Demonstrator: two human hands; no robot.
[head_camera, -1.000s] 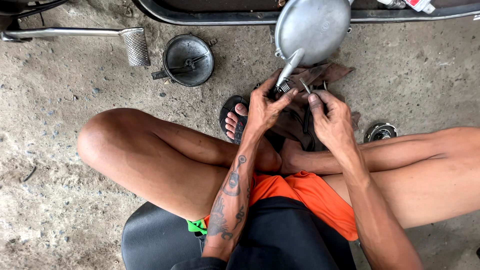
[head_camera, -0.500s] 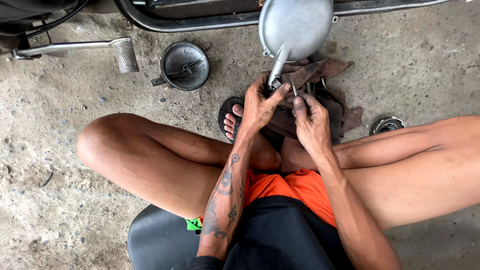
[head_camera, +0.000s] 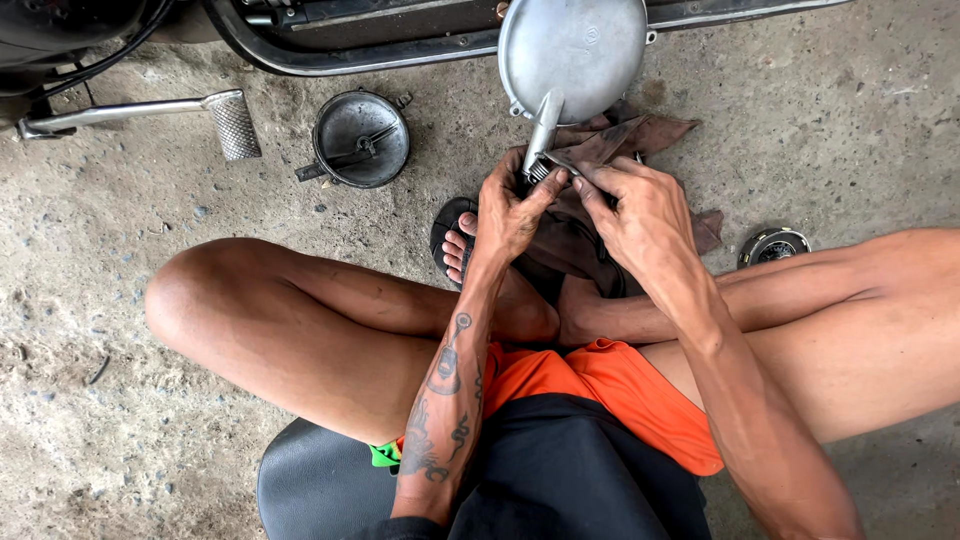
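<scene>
We see the left hand (head_camera: 508, 215) and right hand (head_camera: 640, 212) shifted nearer the round grey metal cover (head_camera: 572, 50), fingertips now closer together at its neck.

Orange shorts (head_camera: 610, 385), black sandal (head_camera: 447, 225), tattooed forearm (head_camera: 445, 400).

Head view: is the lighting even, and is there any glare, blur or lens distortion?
Head view: soft, even daylight; mild sheen on the round metal cover; both the left hand and right hand sharp; faint shadows under the legs; slight wide-angle bending toward the edges.
</scene>
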